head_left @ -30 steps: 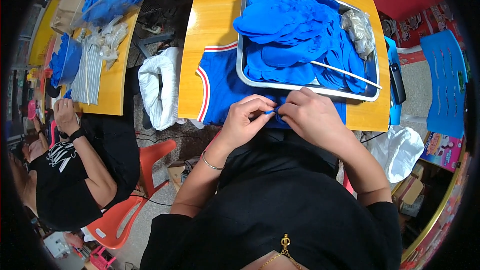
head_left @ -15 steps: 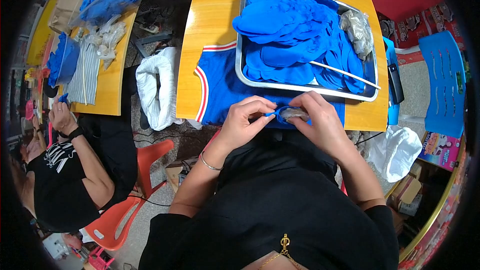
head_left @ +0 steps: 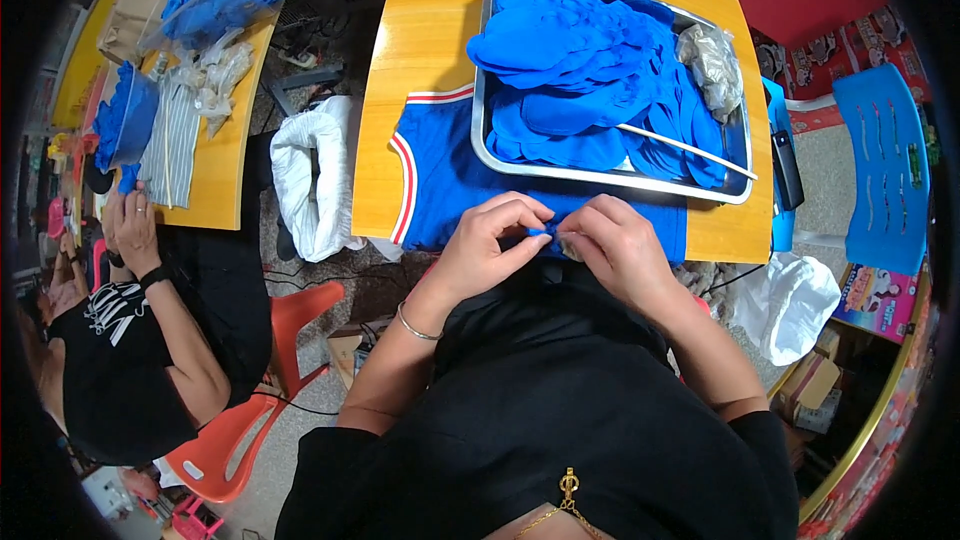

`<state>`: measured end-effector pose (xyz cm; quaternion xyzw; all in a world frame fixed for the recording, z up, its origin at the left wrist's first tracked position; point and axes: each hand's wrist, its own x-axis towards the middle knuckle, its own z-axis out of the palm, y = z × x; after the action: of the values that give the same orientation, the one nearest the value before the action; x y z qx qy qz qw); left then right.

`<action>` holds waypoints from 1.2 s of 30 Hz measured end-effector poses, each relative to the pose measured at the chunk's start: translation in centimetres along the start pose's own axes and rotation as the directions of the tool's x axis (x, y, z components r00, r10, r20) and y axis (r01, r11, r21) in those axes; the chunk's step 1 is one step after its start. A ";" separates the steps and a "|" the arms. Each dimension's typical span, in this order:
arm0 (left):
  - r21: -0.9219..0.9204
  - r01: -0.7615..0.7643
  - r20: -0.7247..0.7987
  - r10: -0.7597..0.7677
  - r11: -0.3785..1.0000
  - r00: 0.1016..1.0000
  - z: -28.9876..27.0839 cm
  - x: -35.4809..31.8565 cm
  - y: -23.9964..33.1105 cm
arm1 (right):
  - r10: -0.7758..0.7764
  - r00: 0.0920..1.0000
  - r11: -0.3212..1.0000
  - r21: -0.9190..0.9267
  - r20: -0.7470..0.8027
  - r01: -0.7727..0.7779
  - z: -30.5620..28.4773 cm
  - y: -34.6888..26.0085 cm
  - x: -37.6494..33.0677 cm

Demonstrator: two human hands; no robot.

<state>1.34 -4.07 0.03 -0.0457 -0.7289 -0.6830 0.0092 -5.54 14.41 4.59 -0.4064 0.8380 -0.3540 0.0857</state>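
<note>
Over the table's front edge, my left hand (head_left: 497, 245) is closed in a pinch on a small blue piece (head_left: 546, 231) that looks like cloth. From the other side, my right hand (head_left: 622, 252) pinches the same piece, fingertips close to the left ones. A greyish bit peeks out under the right fingers, mostly hidden. Beyond the hands lies a blue sleeveless jersey (head_left: 438, 170) with red and white trim. A metal tray (head_left: 610, 178) rests partly on it, heaped with flat, rounded blue pieces (head_left: 575, 50).
In the tray are a crumpled clear bag (head_left: 712, 65) and a thin white stick (head_left: 690, 151). A blue chair (head_left: 885, 160) stands to the right, white sacks (head_left: 312, 175) on both sides. At the left table (head_left: 215, 185), a co-worker's hands (head_left: 132, 230) hold something blue.
My right fingers have closed over the clear greyish thing that showed before, and they sit nearer my left fingertips. The co-worker's hands have come together near the table edge.
</note>
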 end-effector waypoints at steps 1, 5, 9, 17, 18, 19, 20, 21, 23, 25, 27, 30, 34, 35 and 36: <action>0.084 -0.021 0.005 0.021 0.996 1.000 0.0 0.1 0.4 | -0.008 1.000 1.000 0.003 0.012 0.008 0.1 0.0 0.0; 0.294 -0.087 0.035 0.080 0.952 0.996 0.0 0.3 0.9 | -0.025 0.999 0.999 -0.047 0.037 0.026 0.1 -0.2 0.3; 0.277 -0.055 0.009 0.055 0.959 0.998 0.0 -0.1 -0.2 | -0.055 0.996 0.998 -0.038 0.069 0.058 -0.2 -0.3 0.4; -0.010 0.025 -0.087 -0.026 1.000 0.996 0.3 -0.2 -1.2 | 0.027 0.998 0.964 -0.267 0.053 -0.012 0.6 -0.9 1.5; -0.009 0.026 -0.089 -0.027 1.000 0.996 0.2 -0.3 -1.3 | 0.074 0.993 0.992 -0.107 0.090 -0.064 0.0 -0.9 1.5; -0.058 0.034 -0.101 -0.039 0.998 0.994 0.2 -0.3 -1.4 | 0.115 0.984 0.991 0.052 0.137 -0.123 -0.4 -0.8 1.5; -0.108 0.040 -0.113 -0.053 0.993 0.992 0.2 -0.4 -1.5 | 0.113 0.984 0.991 0.052 0.139 -0.121 -0.4 -0.6 1.2; -0.108 0.041 -0.115 -0.053 0.993 0.992 0.2 -0.5 -1.6 | 0.093 0.991 0.980 0.166 0.093 -0.108 -0.2 -0.5 0.7; -0.185 0.069 -0.101 -0.089 0.980 0.991 0.3 -0.3 -1.9 | 0.085 0.995 0.956 0.276 0.043 -0.094 0.0 0.1 0.0; -0.250 0.070 -0.078 -0.093 0.966 0.993 0.6 -0.4 -2.2 | 0.007 1.000 0.973 0.231 0.015 -0.010 0.3 0.6 -0.5; -0.312 0.073 -0.052 -0.094 0.947 0.994 0.9 -0.4 -2.2 | -0.045 0.998 0.983 0.176 -0.032 0.050 0.7 1.2 -0.6; -0.308 0.080 -0.010 -0.088 0.948 0.996 1.2 -0.4 -2.0 | -0.114 0.991 0.991 0.068 -0.066 0.118 0.6 1.2 -0.5; -0.466 0.086 -0.046 -0.121 0.881 0.992 2.6 -0.4 -1.8 | -0.192 0.981 0.974 -0.120 0.001 0.191 -0.7 0.7 -0.3; -0.563 0.097 -0.067 -0.162 0.821 0.984 3.2 -0.3 -1.6 | -0.193 0.981 0.974 -0.117 -0.001 0.192 -1.3 0.4 -0.1; -0.560 0.098 -0.068 -0.164 0.822 0.984 3.6 -0.2 -1.5 | -0.205 0.978 0.959 -0.192 0.032 0.207 -1.9 0.1 0.1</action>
<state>1.59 -0.58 -1.67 0.0427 -0.4991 -0.8654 -0.0101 -6.44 15.38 5.94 -0.5000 0.8212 -0.2748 0.0134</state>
